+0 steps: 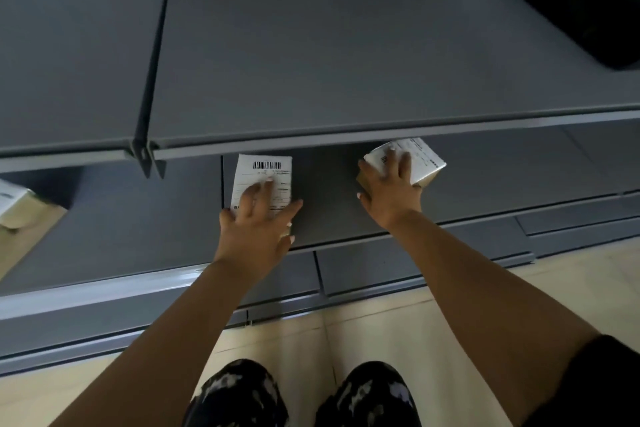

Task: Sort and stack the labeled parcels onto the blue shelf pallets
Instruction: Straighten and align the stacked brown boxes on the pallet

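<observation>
Here: left hand (258, 222) fingers splayed flat on left parcel (265, 175); right hand (391, 191) fingers clasp tilted right parcel (429, 163).

A person's left hand (258, 222) rests, fingers spread, on a flat labelled parcel (266, 177) on a grey lower shelf (332, 218). The right hand (391, 194) grips a tilted labelled box (424, 163) nearby.

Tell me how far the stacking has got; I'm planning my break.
Done: one parcel sits far left. In hand: the left hand presses a flat parcel on the lower shelf; the right hand holds a tilted box. Left: set the box down; nothing is stacked yet.
</observation>
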Available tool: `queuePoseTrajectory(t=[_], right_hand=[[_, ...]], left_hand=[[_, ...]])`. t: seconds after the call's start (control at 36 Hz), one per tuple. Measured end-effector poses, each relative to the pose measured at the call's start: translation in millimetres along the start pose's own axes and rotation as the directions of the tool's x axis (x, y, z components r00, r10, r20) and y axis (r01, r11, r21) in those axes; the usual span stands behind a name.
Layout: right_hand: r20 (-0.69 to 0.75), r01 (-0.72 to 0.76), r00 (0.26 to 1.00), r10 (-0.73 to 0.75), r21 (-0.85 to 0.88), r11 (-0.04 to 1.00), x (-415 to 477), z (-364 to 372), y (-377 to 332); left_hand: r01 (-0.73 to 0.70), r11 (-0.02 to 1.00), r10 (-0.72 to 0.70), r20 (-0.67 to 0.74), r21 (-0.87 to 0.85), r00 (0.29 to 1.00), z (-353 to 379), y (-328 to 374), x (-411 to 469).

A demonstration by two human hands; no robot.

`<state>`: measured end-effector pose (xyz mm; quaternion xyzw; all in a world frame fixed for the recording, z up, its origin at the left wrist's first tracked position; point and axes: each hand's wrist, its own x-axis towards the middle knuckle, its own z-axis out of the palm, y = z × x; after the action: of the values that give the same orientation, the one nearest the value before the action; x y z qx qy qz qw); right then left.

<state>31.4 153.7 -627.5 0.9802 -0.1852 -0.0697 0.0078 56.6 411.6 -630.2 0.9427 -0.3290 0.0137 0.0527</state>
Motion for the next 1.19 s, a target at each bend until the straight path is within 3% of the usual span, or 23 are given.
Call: queuePoseTrajectory(t=[0.33,0.53,0.89,1.19], right_hand=[[-0.017,0.173,0.985,-0.173,0.044,0.984,-83,-1,9],[0.01,0.27,0.963,-0.271,0.046,0.962,-149,-29,6],[-0.016,0.423,0.906,-0.424,0.082,0.902,-290,-210,9],[-0.24,0.401,0.896,-0.374,0.076,0.913,-348,-348,28]], left_hand=[[0.007,0.996,-0.014,-0.074,-0.094,0.997,-27,21,-39],[-0.022,0.995,0.022,0.0,-0.092,1.0,-64,29,-70],[-0.1,0.99,0.115,0.15,-0.104,0.982,-228,75,-139],[-0.342,0.933,0.341,-0.028,-0.113,0.94,-380,111,-115]])
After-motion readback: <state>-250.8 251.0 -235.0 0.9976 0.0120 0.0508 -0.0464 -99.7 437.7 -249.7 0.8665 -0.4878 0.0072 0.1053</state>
